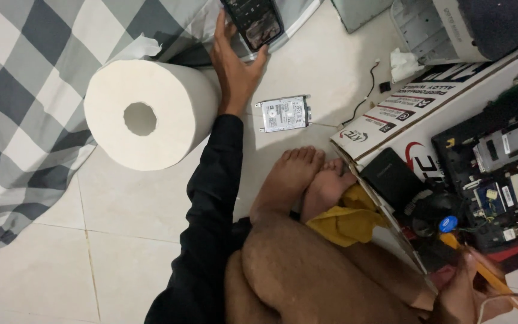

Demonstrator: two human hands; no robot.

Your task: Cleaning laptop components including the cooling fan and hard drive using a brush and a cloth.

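Observation:
My left hand (233,67) reaches forward over the floor and holds the near end of a dark phone-like device (253,23) that rests against the checked cloth. A large white paper roll (145,114) lies on its side just left of my wrist. A bare hard drive (283,113) lies on the tiles right of my forearm. My right hand (466,291), at the bottom right, grips a yellow-handled screwdriver (481,267) with a blue cap, its end over an opened laptop base (499,180).
A grey and white checked cloth (25,90) covers the left side. A flat cardboard box (403,114) lies under the laptop base. A black rectangular part (394,177), a yellow cloth (346,219), a thin black cable (367,90), crumpled tissue (404,63) and my crossed legs and feet (307,180) fill the middle.

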